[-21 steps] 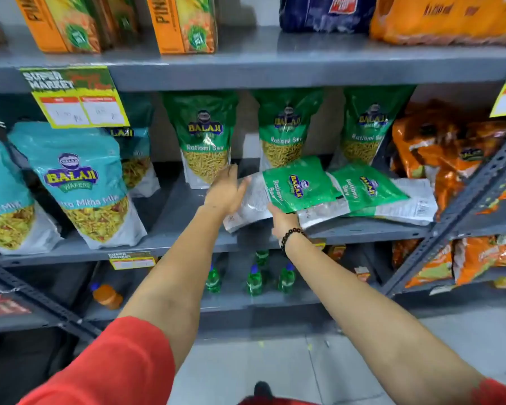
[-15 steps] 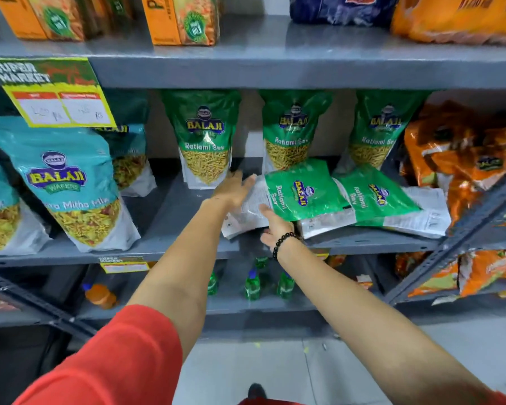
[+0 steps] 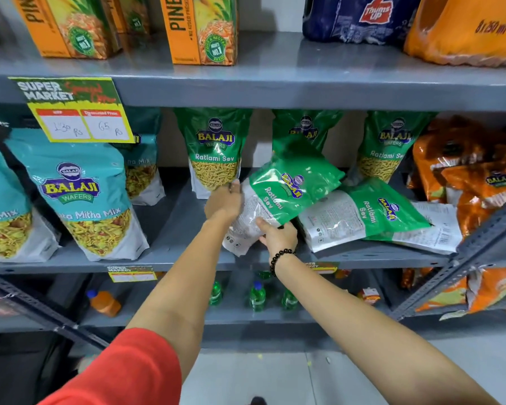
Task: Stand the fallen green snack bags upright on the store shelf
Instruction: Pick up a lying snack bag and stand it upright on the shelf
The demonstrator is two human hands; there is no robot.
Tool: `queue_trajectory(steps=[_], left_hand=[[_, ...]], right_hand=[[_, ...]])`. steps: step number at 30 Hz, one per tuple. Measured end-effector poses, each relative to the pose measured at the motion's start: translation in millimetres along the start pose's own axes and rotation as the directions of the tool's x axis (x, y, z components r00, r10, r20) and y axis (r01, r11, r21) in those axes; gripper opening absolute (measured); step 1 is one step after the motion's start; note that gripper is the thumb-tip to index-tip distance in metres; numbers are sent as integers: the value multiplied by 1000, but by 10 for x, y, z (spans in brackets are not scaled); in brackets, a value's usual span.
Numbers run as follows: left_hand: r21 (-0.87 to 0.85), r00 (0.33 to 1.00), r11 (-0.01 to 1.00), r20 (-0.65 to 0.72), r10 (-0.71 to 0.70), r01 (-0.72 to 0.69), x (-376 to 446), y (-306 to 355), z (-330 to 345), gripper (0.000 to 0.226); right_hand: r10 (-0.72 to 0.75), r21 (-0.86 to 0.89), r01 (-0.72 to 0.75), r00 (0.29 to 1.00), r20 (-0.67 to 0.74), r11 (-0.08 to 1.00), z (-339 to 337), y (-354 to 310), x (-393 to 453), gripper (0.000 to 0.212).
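A green Ratlami Sev bag [image 3: 292, 188] is tilted, its top raised off the grey middle shelf [image 3: 176, 255] and its white bottom end low at the left. My left hand [image 3: 224, 200] grips that bottom end from the left, and my right hand [image 3: 278, 235], with a black bead bracelet, holds it from below. A second green bag [image 3: 368, 217] lies flat to the right, on top of a third flat bag [image 3: 433, 232]. Three more green bags stand upright at the back: one on the left [image 3: 214, 150], one in the middle [image 3: 307, 127] partly hidden, one on the right [image 3: 389, 147].
Teal Mitha Mix bags [image 3: 79, 194] stand to the left, orange bags [image 3: 465, 176] to the right behind a slanted metal brace [image 3: 485, 244]. Juice cartons [image 3: 202, 30] sit on the shelf above, small bottles [image 3: 257, 296] on the shelf below. A price tag [image 3: 73, 112] hangs from the upper shelf's edge.
Both hands have closed on the nearest fallen green bag, and its top end has swung up off the shelf and off the bag beside it.
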State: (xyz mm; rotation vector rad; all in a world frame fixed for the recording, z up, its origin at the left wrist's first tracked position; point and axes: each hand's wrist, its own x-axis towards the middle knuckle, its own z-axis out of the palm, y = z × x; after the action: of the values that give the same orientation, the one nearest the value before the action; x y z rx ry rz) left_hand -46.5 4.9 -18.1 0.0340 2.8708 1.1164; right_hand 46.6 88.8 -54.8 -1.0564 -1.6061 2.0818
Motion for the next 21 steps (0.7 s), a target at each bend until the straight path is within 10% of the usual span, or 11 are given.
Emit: queue_trajectory(steps=[8, 16, 21], left_hand=[[-415, 947, 905, -244, -210, 94, -139, -445, -293, 52], [-679, 950, 691, 31, -310, 248, -33, -902, -484, 59], [-652, 940, 714, -9, -341, 253, 57, -929, -571, 64]], right_hand=[[-276, -282, 345, 926, 256, 895, 299, -75, -128, 36], [-211, -456, 435, 861, 463, 777, 665, -235, 250, 42], [-204, -567, 346, 932, 300, 748, 686, -304, 253, 61]])
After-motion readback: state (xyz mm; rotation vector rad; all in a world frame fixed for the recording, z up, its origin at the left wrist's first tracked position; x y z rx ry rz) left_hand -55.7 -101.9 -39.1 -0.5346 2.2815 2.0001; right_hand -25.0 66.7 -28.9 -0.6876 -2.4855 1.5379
